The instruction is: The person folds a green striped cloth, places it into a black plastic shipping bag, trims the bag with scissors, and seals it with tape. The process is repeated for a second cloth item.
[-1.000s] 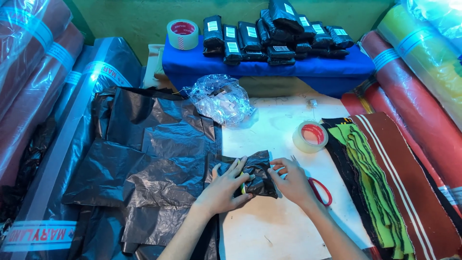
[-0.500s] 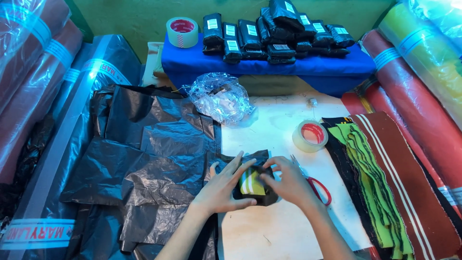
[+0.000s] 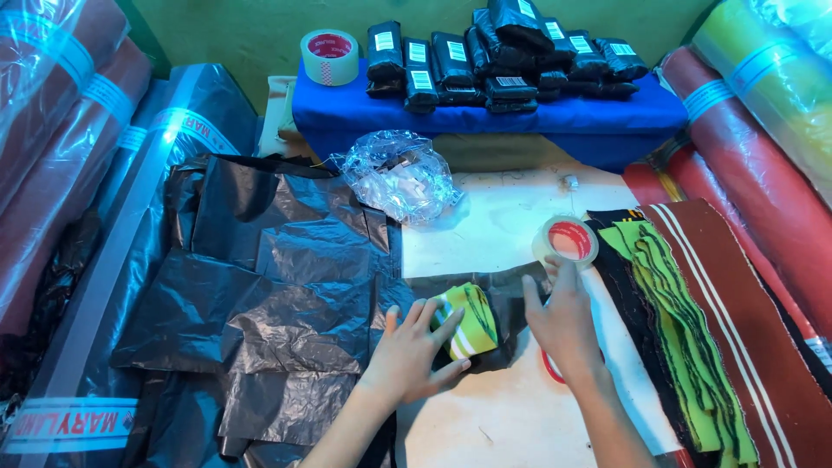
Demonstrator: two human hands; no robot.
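Note:
My left hand [image 3: 416, 351] presses on a folded green, white and black striped cloth bundle [image 3: 466, 321], which lies half wrapped in a black plastic bag [image 3: 505, 305] on the white table [image 3: 485, 225]. My right hand [image 3: 563, 316] is spread flat beside the bundle, holding nothing, its fingertips reaching toward a roll of clear tape with a red core [image 3: 566, 240]. Red scissor handles [image 3: 551, 367] peek out under my right wrist.
A pile of black plastic bags [image 3: 269, 286] covers the left. A crumpled clear bag [image 3: 399, 178] lies behind. Green-and-black cloth strips [image 3: 672, 321] lie right. Wrapped black packets [image 3: 511, 56] and another tape roll [image 3: 329, 56] sit on a blue bench [image 3: 485, 117]. Fabric rolls [image 3: 763, 173] flank both sides.
The black bag has come open, showing the striped bundle. My right hand left the bundle and moved right toward the tape roll; my left hand stayed on it.

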